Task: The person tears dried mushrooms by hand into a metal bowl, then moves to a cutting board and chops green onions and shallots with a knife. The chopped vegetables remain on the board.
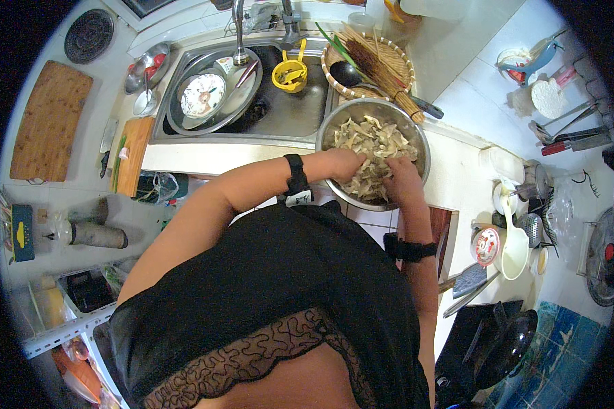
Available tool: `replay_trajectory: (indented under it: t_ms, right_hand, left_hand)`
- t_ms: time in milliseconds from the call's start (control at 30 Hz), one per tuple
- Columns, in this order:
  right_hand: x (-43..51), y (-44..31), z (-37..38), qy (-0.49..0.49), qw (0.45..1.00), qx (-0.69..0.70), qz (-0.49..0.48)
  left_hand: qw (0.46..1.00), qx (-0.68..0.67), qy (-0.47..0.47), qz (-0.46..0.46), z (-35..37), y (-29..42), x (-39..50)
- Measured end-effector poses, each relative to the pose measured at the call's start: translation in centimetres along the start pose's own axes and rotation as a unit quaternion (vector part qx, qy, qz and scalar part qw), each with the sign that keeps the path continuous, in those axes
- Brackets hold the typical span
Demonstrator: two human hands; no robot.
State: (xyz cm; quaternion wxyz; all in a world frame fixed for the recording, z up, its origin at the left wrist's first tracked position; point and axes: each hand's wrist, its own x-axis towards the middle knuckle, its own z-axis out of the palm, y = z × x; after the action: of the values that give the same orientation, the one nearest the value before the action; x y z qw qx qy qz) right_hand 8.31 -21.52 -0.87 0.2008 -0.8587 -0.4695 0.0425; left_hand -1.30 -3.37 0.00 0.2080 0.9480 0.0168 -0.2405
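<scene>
A large stainless steel bowl (425, 153) holds a heap of torn, pale mushroom pieces (373, 134) that look like oyster mushrooms. It sits at the counter's front edge, right of the sink. From the left, my left hand (346, 164) reaches over the rim, its fingers curled around pieces in the heap. My right hand (403, 181) comes in over the near right side and also grips mushroom pieces. The two hands are a short distance apart, with some fingertips hidden among the mushrooms. Dark bands circle both wrists.
Behind the bowl, a woven bamboo basket (410, 66) carries a straw whisk brush (373, 64) and a black ladle (345, 74). The sink (307, 120) contains a metal basin (258, 84) with dishes and a yellow strainer (289, 76). Leftward lie a cleaver (109, 135) and cutting board (135, 153).
</scene>
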Motion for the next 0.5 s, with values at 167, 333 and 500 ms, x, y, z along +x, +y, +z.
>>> replay_trajectory:
  t_ms: [167,333,500]
  right_hand:
    - [0.4,-0.2,0.4,0.015,0.999,0.019,0.039]
    - [1.9,1.8,-0.2,-0.031,0.937,0.293,0.186]
    - [2.2,0.6,-1.1,-0.029,0.791,0.579,0.196]
  left_hand:
    - [0.999,-0.004,0.052,-0.007,-1.8,-2.2,0.9]
    - [0.98,-0.093,0.177,0.009,-3.4,-4.7,1.3]
    - [0.931,-0.086,0.328,0.137,-3.2,-3.9,1.4]
